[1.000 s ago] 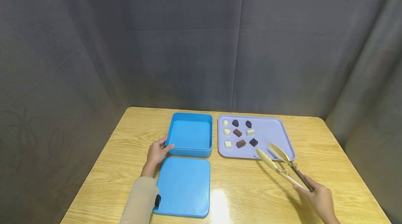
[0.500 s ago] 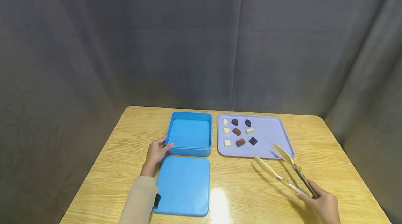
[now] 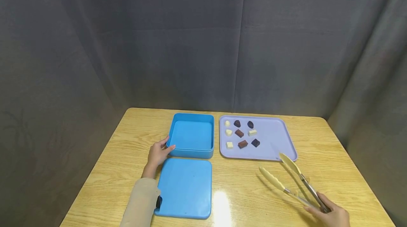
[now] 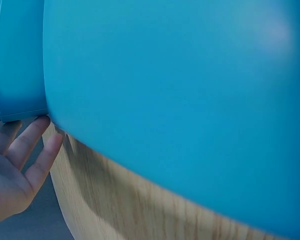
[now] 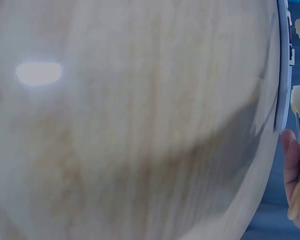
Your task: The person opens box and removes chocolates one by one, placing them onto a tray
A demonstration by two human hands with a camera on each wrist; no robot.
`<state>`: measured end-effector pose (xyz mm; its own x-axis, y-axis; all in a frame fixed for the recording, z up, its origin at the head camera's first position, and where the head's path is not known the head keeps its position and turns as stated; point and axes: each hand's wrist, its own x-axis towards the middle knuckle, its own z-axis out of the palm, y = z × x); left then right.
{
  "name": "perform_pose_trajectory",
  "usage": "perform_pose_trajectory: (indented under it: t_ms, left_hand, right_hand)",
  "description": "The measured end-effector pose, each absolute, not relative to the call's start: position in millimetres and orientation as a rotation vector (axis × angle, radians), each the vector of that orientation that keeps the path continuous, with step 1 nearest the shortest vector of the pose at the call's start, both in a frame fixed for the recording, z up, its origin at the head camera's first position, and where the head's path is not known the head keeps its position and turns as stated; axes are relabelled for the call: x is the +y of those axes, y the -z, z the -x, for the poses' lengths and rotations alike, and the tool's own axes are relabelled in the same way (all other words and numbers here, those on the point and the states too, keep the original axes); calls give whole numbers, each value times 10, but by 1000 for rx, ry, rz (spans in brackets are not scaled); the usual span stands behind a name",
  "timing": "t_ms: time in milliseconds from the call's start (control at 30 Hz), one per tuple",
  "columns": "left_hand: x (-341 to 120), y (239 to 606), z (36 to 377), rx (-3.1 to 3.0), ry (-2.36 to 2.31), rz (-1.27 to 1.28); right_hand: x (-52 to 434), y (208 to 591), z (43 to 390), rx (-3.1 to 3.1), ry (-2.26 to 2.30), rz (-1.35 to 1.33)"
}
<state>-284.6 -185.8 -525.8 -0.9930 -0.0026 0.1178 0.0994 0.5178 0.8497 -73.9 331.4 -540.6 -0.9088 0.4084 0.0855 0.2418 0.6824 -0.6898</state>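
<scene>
Your right hand [image 3: 330,214] grips the tongs [image 3: 289,181], tips apart over the table [image 3: 241,191] beside the tray [image 3: 276,138]. Your left hand [image 3: 158,154], fingers relaxed, touches the blue box [image 3: 192,135]. No readable writing shows.

**Table and contents**

Wooden table [image 3: 241,188], light grain, glare spot near front centre. Directly on it: open blue box [image 3: 192,135] at back centre; blue lid [image 3: 185,188] flat just in front of it; lilac tray [image 3: 276,138] just right of the box, carrying nine small chocolates.
</scene>
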Motion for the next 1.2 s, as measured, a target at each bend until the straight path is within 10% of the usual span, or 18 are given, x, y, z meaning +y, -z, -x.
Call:
perform_pose_trajectory:
  t_ms: [1200]
  left_hand:
    - [-1868, 5302, 2906, -2732, 1465, -5]
  right_hand:
    - [3656, 5638, 766, -3148, -1132, 617]
